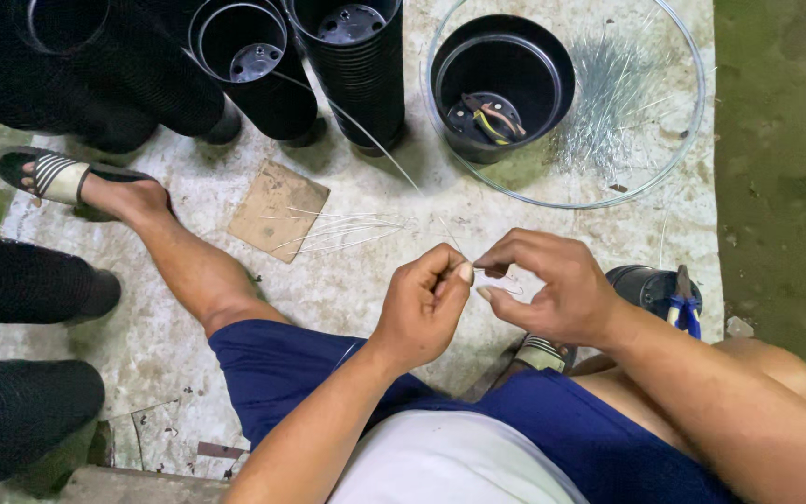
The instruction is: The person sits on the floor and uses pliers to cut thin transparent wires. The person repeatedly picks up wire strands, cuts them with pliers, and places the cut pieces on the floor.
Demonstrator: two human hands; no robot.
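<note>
Wire (394,159) pinched between left hand (424,303), right hand (552,285) fingertips.

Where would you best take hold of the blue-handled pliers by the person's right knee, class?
Grip the blue-handled pliers by the handles, from above. They stand head-down in a small black pot, so only the handles stick up free; the jaws are hidden inside.

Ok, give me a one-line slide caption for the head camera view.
Seated person's left hand and right hand bend a thin wire above stacked black pots and a clear bowl.
</note>
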